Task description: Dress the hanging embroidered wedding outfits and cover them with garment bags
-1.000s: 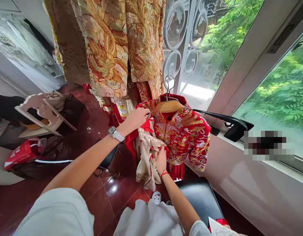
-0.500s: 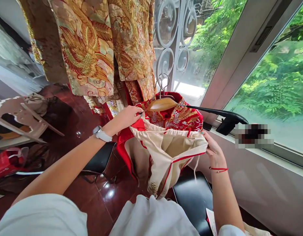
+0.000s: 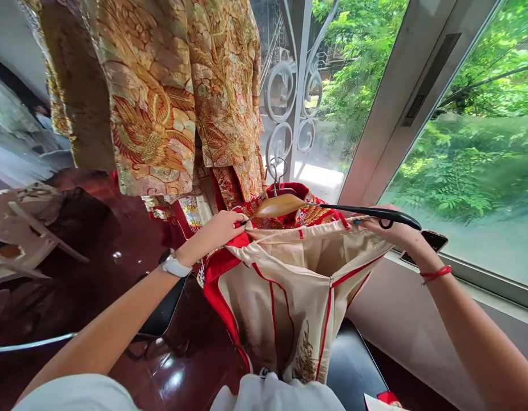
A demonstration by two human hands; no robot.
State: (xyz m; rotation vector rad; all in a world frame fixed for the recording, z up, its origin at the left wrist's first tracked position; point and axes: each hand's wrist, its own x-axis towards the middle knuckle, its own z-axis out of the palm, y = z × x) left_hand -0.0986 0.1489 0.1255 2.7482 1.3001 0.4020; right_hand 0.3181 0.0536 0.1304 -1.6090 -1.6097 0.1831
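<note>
A cream skirt [image 3: 289,262] with red trim hangs with its waistband spread wide between my two hands. My left hand [image 3: 223,231] is closed on the left end of the waistband, by the left tip of a hanger [image 3: 283,205] with a wooden part and a black arm. At the right end, my right hand [image 3: 387,225] grips the waistband just below the hanger's black arm, its fingers partly hidden. Behind the hanger, a red jacket [image 3: 327,216] with gold embroidery hangs on hooks.
Gold embroidered garments [image 3: 156,114] hang at the upper left. A phone [image 3: 432,242] lies on the windowsill at right. Below the skirt is a black chair [image 3: 353,359]; another black seat [image 3: 163,311] stands at left. A scrolled metal grille [image 3: 283,94] fronts the window.
My right hand has moved right and up to the hanger's black arm, stretching the waistband wider. My left hand stays at the left end. The view has shifted a little.
</note>
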